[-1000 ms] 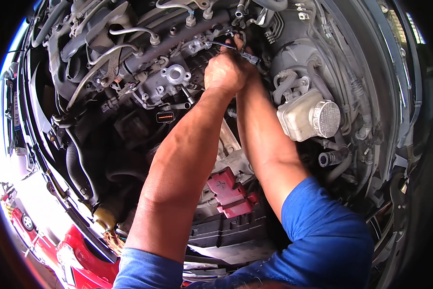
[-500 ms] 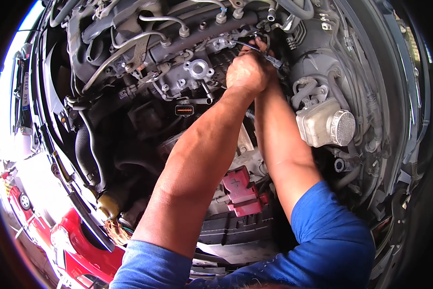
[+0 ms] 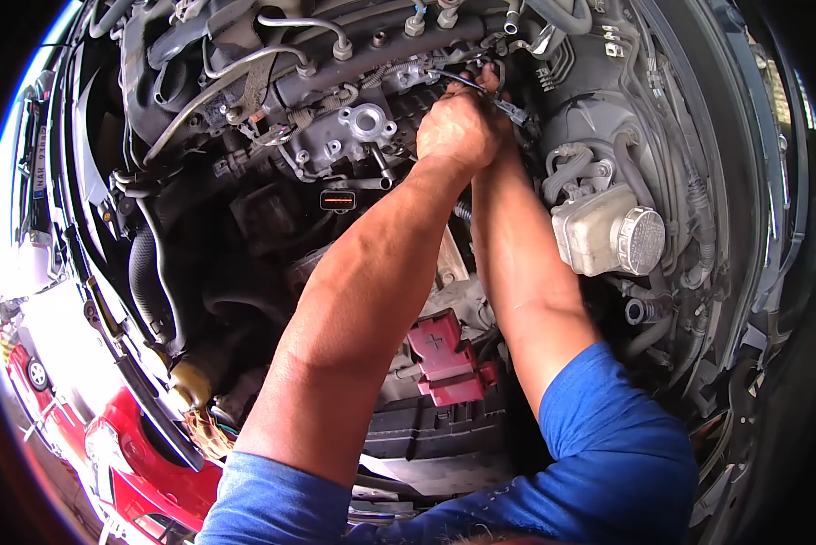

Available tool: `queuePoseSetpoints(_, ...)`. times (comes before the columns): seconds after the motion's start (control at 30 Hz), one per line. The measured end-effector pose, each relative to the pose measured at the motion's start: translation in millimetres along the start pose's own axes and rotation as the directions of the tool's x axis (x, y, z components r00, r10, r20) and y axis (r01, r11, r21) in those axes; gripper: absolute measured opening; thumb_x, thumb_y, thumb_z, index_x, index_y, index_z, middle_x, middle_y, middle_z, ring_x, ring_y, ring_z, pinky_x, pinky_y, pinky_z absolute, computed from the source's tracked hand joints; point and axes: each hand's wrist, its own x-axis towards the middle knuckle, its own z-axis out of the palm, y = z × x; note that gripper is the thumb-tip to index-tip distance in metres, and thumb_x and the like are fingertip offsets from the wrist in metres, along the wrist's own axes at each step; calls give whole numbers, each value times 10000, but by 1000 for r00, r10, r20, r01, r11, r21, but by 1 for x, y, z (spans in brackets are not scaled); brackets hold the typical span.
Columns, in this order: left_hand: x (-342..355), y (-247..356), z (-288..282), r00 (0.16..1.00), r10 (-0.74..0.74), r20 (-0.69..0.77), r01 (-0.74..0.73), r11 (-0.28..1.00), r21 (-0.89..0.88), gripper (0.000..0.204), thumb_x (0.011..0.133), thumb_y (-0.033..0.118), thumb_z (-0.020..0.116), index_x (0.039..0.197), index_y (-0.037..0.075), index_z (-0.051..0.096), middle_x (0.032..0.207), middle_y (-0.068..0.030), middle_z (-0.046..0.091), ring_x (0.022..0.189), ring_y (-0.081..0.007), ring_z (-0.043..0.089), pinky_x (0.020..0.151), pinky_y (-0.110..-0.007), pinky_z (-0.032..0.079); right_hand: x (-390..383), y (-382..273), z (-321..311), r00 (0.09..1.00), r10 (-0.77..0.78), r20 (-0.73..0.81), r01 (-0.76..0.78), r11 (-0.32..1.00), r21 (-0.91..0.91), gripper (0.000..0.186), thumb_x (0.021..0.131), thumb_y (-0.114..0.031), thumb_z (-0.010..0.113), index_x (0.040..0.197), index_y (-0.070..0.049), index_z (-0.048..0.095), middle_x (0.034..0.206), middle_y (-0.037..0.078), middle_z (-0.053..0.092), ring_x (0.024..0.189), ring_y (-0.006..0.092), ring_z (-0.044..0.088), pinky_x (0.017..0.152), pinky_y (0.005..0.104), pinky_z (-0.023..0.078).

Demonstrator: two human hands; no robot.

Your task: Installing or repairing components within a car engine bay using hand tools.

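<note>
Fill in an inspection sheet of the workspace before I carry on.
Surface: crowded engine bay, metal and hoses.
Work things: grey connector beside the hands; whether gripped, unclear.
Clutter: tan wire bundle, lower left; loose tools, nothing seen.
Hands: left hand curled, overlapping the right hand; grips hidden.
Cables: thin black cable crossing near the fingers.
Surroundings: red car, lower left; white reservoir right of the forearms.

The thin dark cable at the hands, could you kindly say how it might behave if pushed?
The cable would probably flex, being thin and curved. Its grey connector looks blocky, so that end would likely swing rather than fold.
</note>
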Motion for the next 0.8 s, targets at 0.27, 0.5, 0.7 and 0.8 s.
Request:
queuePoseSetpoints(0.27,-1,-1,-6,998,-67,12,67,998,8,415,878,331,547,1131,5,592,1084,-242,659,1052,-392,626,917,-463,495,-6,11,42,926,-180,-331,187,982,-11,232,895,-349,691,841,-152,582,732,-8,593,659,144,587,608,289,493)
queuePoseSetpoints(0.5,-4,29,-1,999,-23,46,28,994,-107,467,866,359,564,1167,2,567,1130,-244,644,1072,-386,621,937,-447,491,-12,-39,-8,999,-4,48,6,999,-45,297,905,-411,652,822,-136,579,690,5,587,652,157,578,628,298,466)
queuePoseSetpoints(0.7,-10,-10,-28,987,-154,47,156,987,-36,405,914,301,510,1199,16,558,1191,-223,627,1115,-357,609,939,-430,497,-13,12,56,987,156,-43,-155,988,20,407,925,-523,564,768,-149,535,663,18,568,648,181,543,647,324,458)
queuePoseSetpoints(0.8,-24,-2,-42,984,-60,165,56,998,32,400,935,293,487,1218,19,560,1233,-233,598,1133,-358,597,950,-425,492,-11,8,53,975,212,-62,-207,975,82,435,914,-542,568,773,-131,571,718,36,601,718,204,543,689,350,460)
